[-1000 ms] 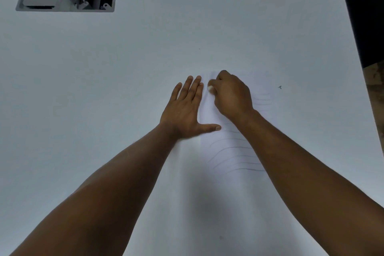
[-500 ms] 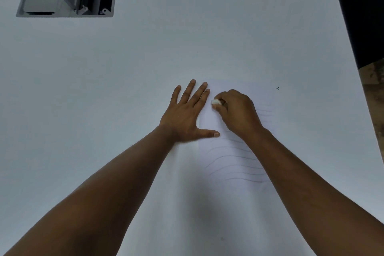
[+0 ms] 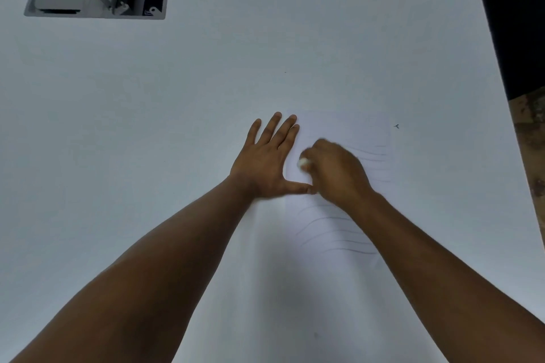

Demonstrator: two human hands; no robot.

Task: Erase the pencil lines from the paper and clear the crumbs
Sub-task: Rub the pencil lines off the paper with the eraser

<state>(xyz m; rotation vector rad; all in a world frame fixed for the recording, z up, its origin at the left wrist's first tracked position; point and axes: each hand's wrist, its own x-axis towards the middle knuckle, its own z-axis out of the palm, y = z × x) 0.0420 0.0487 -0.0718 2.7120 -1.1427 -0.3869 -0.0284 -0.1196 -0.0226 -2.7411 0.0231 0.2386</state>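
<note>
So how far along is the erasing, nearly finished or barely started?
Roughly partway. Done: the top of the paper looks free of lines. In hand: the left hand lies flat on the sheet's left edge while the right hand rubs with the white eraser. Left: pencil lines below and right of that hand, then any crumbs, too small to see here.

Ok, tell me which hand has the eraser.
The right hand: its fingers curl round the white eraser on the paper. The left hand lies flat, fingers straight, at the paper's left edge.
</note>
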